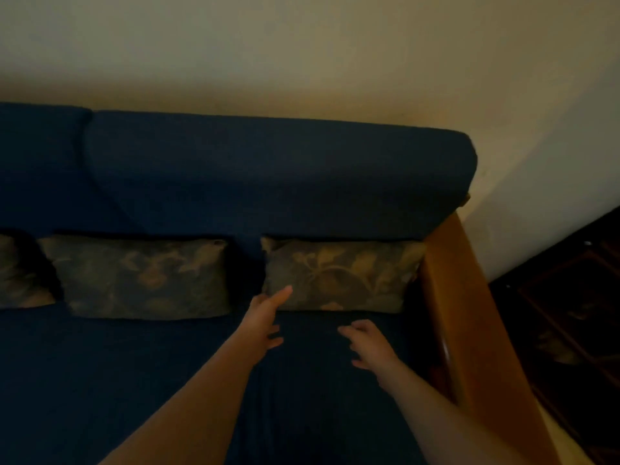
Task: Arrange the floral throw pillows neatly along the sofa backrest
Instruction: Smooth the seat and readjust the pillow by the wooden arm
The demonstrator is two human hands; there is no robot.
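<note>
The left hand (265,322) reached forward with its fingers (281,293) loosely spread and empty, the longest one stretched out so that its tip met, or all but met, the lower near corner of the rightmost olive-and-tan floral throw pillow (342,275); the dim light left actual contact unclear. The right hand (372,347) hovered low over the dark blue fabric sofa seat (167,380), just short of that pillow's bottom edge, its fingers (349,330) parted and slightly curled, holding nothing.

Directly ahead of both sets of fingers, that pillow stood on its long edge, leaning back against the dark blue padded backrest (268,176). Its long axis ran sideways along the backrest, and its patterned face pointed out toward the person. Its far end, to the right of the right-hand fingers, sat just beside the orange-brown wooden armrest (469,297).

To the left of the left-hand fingers, across a gap of bare blue upholstery, a second floral throw pillow (141,278) of the same cloth lay the same way, long axis along the backrest, tilted a little. Farther left, a third floral pillow (20,273) showed only in part at the frame's edge, close beside the second. Beyond the armrest stood dark wooden furniture (570,313), and a pale cream wall (302,55) rose behind the backrest.
</note>
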